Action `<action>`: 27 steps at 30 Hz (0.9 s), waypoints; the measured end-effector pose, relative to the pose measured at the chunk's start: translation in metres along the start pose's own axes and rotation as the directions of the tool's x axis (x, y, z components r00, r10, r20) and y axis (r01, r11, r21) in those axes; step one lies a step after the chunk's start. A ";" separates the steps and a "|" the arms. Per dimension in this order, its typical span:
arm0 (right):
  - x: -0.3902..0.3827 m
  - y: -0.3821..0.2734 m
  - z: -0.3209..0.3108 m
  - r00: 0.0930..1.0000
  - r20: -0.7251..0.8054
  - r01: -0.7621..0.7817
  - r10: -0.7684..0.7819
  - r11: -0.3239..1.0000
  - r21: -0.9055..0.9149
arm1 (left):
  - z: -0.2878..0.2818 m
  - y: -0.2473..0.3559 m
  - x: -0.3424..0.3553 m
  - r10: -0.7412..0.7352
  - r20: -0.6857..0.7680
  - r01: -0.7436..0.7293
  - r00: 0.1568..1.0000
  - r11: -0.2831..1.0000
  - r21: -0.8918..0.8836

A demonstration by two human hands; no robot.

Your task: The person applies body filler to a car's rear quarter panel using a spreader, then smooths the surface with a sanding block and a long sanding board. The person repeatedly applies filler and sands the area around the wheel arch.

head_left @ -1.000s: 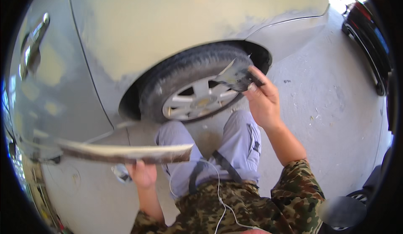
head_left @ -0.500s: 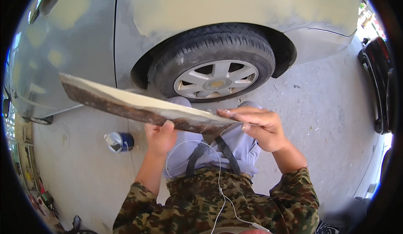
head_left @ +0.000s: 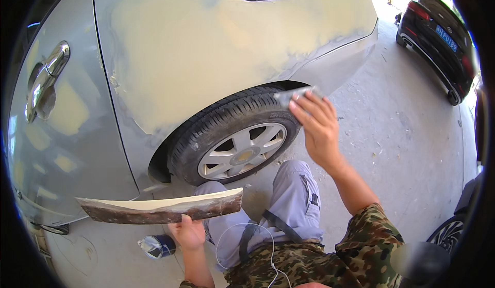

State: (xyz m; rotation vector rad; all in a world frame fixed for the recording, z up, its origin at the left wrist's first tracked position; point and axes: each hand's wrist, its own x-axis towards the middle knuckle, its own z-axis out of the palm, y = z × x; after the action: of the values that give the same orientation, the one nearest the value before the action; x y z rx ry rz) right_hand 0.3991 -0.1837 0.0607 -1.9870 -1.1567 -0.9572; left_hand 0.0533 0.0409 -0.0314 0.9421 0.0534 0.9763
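Observation:
A long, dark brown board (head_left: 161, 211) with pale cream paste along its upper side rests in my left hand (head_left: 190, 234), held level over my knees. My right hand (head_left: 314, 120) is closed on a flat grey spreader (head_left: 287, 96), raised by the upper right of the wheel arch; I cannot tell whether it touches the car. In front is a silver car's rear panel (head_left: 216, 35), covered in large cream patches with grey edges, above a tyre (head_left: 219, 108) with a silver alloy rim (head_left: 219, 159). More cream patches mark the door (head_left: 64, 138).
A blue can (head_left: 164, 246) with something crumpled on top stands on the grey concrete floor (head_left: 376, 133) left of my legs. A dark car (head_left: 434, 45) is at the upper right, and another wheel (head_left: 448, 236) shows at the lower right. A white cable hangs over my lap.
My right hand has risen from the board, where it was half a second ago, to the wheel arch. The board has levelled out and lowered, and the view takes in more of the panel.

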 end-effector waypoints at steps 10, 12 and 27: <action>0.112 -0.010 0.017 0.872 -0.440 0.128 -0.215 0.967 -0.219 | -0.002 0.010 -0.015 -0.005 0.061 -0.001 0.998 0.996 0.090; 0.129 -0.011 0.020 0.845 -0.464 0.170 -0.265 0.957 -0.237 | -0.004 0.010 -0.017 0.008 0.046 -0.012 0.999 0.995 0.100; 0.219 -0.001 0.025 0.690 -0.472 0.419 -0.549 0.835 -0.358 | -0.003 0.007 -0.022 -0.020 0.003 0.019 1.000 0.993 0.116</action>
State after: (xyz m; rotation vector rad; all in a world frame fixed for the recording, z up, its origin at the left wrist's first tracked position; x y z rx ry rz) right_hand 0.4807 -0.0683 0.2294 -1.3766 -1.2817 -1.8791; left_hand 0.0340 0.0288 -0.0361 1.0488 0.1169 0.9608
